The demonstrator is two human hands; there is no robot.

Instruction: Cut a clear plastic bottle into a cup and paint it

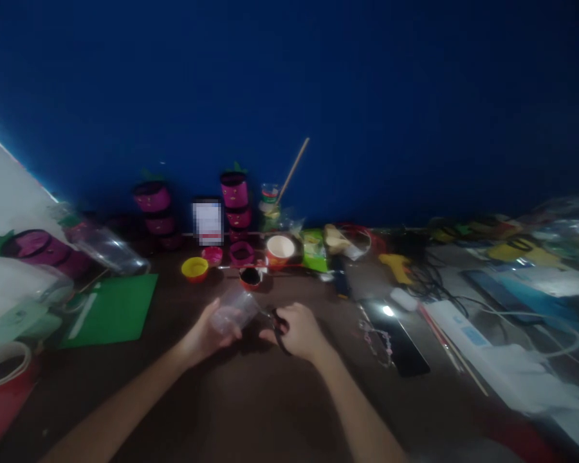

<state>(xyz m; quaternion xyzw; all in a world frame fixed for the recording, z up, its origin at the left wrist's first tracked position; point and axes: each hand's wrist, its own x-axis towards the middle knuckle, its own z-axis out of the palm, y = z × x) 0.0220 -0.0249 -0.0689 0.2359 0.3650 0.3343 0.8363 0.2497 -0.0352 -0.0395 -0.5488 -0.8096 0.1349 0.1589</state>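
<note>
Near the middle of the dark table, my left hand (211,335) holds a clear plastic piece (235,311), its fingers wrapped around the left and lower sides. My right hand (300,331) grips black-handled scissors (280,329) just to the right. The scissor blades point up and left, at the right edge of the plastic; blur hides whether they touch it. Behind the plastic stand a small dark-filled cup (249,277) and a yellow cup (195,269).
A green sheet (110,310) lies left. Purple stacked figures (235,199) and a white-lined bowl (280,248) stand at the back. Right are a black phone (396,337), a yellow glue gun (396,267), cables and a white power strip (463,331).
</note>
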